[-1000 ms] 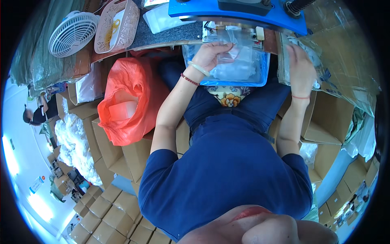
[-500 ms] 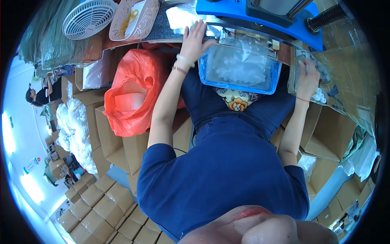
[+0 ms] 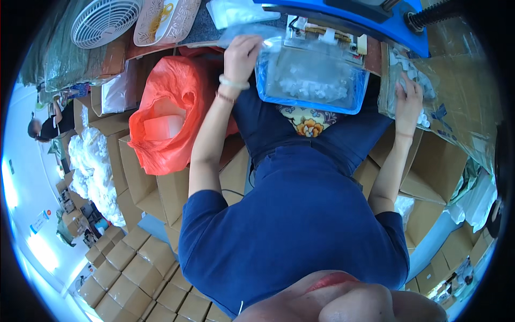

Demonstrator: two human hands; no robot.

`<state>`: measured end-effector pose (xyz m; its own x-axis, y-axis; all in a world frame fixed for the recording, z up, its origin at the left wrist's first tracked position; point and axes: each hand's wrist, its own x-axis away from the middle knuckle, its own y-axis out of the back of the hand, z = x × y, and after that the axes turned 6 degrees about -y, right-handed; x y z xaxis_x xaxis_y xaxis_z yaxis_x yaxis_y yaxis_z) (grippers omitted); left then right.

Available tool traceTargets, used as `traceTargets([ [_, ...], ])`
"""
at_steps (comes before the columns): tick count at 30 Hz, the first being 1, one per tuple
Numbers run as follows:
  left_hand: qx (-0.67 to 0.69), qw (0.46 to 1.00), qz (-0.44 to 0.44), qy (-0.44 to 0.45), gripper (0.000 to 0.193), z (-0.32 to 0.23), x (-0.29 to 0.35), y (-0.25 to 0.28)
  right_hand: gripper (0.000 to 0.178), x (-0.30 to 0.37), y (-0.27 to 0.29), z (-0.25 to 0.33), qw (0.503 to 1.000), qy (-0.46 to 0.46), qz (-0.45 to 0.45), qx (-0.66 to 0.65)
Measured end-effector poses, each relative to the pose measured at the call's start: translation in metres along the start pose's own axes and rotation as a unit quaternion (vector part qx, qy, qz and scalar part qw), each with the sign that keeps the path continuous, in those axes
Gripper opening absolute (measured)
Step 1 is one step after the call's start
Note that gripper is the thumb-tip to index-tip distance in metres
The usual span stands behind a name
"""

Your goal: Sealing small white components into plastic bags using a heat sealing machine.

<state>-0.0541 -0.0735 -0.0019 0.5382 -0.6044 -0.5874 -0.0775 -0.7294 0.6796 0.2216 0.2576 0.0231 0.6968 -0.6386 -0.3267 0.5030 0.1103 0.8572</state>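
My left hand (image 3: 241, 58) is closed at the table's front edge, with a clear plastic bag (image 3: 271, 33) pinched between thumb and fingers. More flat clear bags (image 3: 236, 12) lie on the table just beyond it. At the right, my right hand (image 3: 409, 103) reaches over a carton holding small white plastic pieces (image 3: 412, 72). Its fingers are bent but apart, and nothing shows between them. Over my lap, between the hands, sits a blue tray (image 3: 261, 80) lined with clear film, with white plastic pieces (image 3: 316, 80) in it.
A blue-framed machine (image 3: 343, 13) stands at the table's far side. To the left are a red plastic sack (image 3: 161, 96), a white basket (image 3: 185, 24) and a white fan (image 3: 104, 22). Open cartons (image 3: 434, 166) flank me; closed cartons (image 3: 150, 263) are stacked behind. Another person (image 3: 51, 124) is far left.
My left hand went from lying flat on the bags to pinching one, drawn toward me and blurred by motion. My right hand stays at the carton, its fingers shifted slightly.
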Motion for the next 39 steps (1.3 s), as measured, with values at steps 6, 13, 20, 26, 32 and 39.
traceTargets([
  [6,0.351,0.898,0.068,0.258,0.019,-0.078,-0.007,0.012,0.025,0.022,0.025,0.116,0.930,-0.074,0.148,-0.329],
  [13,0.395,0.864,0.155,0.271,0.020,-0.108,-0.016,0.007,0.026,-0.010,0.033,0.155,0.918,0.061,0.092,-0.381],
  [20,0.440,0.812,0.295,0.243,0.022,-0.094,-0.015,0.003,0.027,-0.028,0.032,0.146,0.935,0.154,0.237,-0.214],
  [26,0.681,0.532,0.235,0.445,0.024,-0.080,-0.018,-0.042,0.032,-0.034,-0.005,0.108,0.955,0.002,0.183,-0.235],
  [32,0.653,0.553,0.191,0.481,0.026,-0.076,-0.039,-0.059,0.025,-0.039,-0.002,0.041,0.997,-0.035,-0.007,0.074],
  [39,0.376,0.868,0.096,0.310,0.032,-0.021,-0.051,-0.033,0.033,-0.045,-0.019,0.000,0.991,0.035,0.085,0.102],
])
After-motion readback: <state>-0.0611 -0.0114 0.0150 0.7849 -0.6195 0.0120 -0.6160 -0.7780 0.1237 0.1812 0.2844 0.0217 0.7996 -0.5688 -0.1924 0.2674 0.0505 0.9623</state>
